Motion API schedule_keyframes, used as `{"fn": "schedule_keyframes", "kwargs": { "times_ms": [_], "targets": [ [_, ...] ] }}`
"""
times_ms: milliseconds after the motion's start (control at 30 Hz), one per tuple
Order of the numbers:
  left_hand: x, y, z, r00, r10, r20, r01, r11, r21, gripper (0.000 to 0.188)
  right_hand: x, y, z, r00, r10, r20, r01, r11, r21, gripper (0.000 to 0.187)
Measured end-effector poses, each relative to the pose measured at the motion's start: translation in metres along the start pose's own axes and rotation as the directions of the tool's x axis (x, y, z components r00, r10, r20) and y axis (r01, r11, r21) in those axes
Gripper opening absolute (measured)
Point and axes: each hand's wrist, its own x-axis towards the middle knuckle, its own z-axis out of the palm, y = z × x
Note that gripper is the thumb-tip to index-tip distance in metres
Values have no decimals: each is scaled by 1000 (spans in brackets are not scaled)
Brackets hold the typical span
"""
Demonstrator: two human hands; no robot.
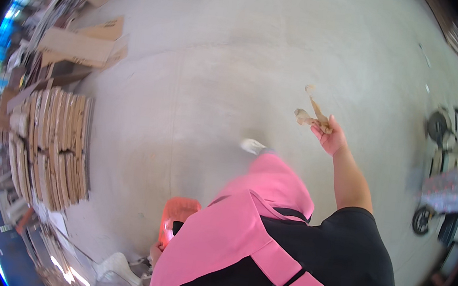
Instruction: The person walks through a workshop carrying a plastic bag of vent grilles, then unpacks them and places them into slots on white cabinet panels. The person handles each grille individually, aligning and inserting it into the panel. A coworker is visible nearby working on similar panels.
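Observation:
Out over the floor, my right hand (331, 138) is closed on a crumpled strip of brown tape or paper (316, 110); its loose ends stick out past the fingers, away from me. At my left side hangs an orange-red plastic container (179, 205), partly hidden behind my pink apron (212, 229). My left hand (156, 252) is at its edge and appears to grip it, though most of the fingers are covered. Something dark shows inside the container.
Stacked flattened cardboard (54, 147) stands on the left, with opened cardboard boxes (80, 47) beyond it. A wheeled vehicle (435, 185) carrying a patterned cover is at the right. Grey concrete floor (214, 78) lies ahead. My white shoe (251, 146) is mid-stride. White plastic bags (113, 269) lie lower left.

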Motion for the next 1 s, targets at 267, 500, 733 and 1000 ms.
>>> {"fn": "schedule_keyframes", "kwargs": {
  "times_ms": [267,500,733,1000],
  "targets": [
    [-19,-6,24,991,-114,-68,78,911,-405,16,182,42,173,884,349,310,-214,893,-396,20],
    [-75,31,59,871,-481,-102,242,600,-763,12,256,176,320,686,629,366,-254,678,-690,25],
    [-44,10,56,783,-621,-41,152,254,-955,13,359,329,318,839,541,-66,-290,339,-895,21],
    [21,9,0,670,-733,120,10,-153,-988,20,430,397,399,881,290,-375,-426,137,-894,19]
  ]
}}
